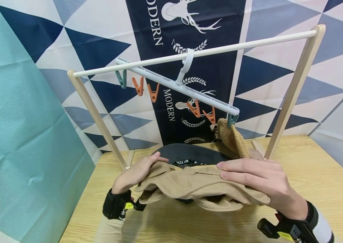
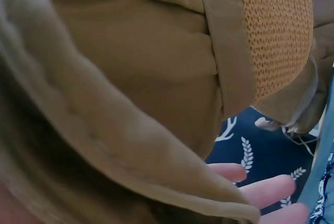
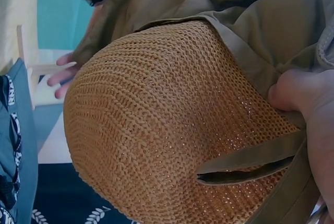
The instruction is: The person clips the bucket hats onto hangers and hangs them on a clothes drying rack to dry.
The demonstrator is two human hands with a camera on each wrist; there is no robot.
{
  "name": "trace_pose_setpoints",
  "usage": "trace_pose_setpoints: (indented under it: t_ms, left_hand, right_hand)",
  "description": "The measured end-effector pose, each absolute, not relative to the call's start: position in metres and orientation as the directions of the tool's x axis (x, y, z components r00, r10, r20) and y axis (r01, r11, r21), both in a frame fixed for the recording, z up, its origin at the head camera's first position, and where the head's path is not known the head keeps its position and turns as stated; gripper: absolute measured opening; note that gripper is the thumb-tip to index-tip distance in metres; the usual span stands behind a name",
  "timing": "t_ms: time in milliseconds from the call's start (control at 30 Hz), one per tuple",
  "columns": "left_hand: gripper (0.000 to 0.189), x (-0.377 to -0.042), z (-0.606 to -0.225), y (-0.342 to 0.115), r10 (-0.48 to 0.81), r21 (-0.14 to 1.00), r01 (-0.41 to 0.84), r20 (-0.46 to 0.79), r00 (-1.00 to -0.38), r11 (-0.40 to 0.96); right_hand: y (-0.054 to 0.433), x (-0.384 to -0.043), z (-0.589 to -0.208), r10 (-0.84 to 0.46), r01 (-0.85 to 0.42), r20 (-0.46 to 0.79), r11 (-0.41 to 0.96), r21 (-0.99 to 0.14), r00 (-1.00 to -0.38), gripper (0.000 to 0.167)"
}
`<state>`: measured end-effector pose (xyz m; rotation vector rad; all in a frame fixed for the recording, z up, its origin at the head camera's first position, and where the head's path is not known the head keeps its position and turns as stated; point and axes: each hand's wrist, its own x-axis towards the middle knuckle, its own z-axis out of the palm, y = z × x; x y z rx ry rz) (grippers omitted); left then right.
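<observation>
Altogether two hands (image 1: 136,173) (image 1: 263,180), one tan hat (image 1: 189,182), six clips (image 1: 139,89).

Head view looks forward and down at rack (image 1: 220,49) and hat (image 1: 194,184). Wrist views face the hat closely, sharing its woven crown (image 3: 156,114).

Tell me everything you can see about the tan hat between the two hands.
The hat is tan, with a rounded crown of coarse, straw-like weave and a soft, cloth-like brim, creased and wavy along its edge. A plain band borders the weave, and a loop stands off it. It is held over the wooden table, before a dark hat. The left hand touches one side, fingers reaching past the cloth; the right hand grips the other, thumb pressed to it.
</observation>
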<state>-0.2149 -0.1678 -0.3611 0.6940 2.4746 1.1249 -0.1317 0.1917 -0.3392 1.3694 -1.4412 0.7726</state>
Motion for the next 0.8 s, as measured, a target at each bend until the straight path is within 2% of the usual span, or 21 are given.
trace_pose_setpoints:
  t_ms: [233,533,800]
  left_hand:
    - [0.061,-0.215,-0.363,-0.162,0.569,0.77,0.302,-0.094,-0.817,0.562]
    - [0.03,-0.214,-0.364,-0.157,0.56,0.76,0.345,-0.03,-0.828,0.551]
    - [0.025,-0.213,-0.364,-0.159,0.571,0.756,0.385,0.018,-0.82,0.529]
  right_hand:
    - [0.192,-0.128,-0.337,-0.368,-0.967,0.926,0.195,0.166,0.085,0.035]
    - [0.192,-0.131,-0.338,-0.365,-0.971,0.926,0.168,0.172,0.101,0.034]
    - [0.192,-0.132,-0.34,-0.364,-0.97,0.924,0.161,0.184,0.115,0.032]
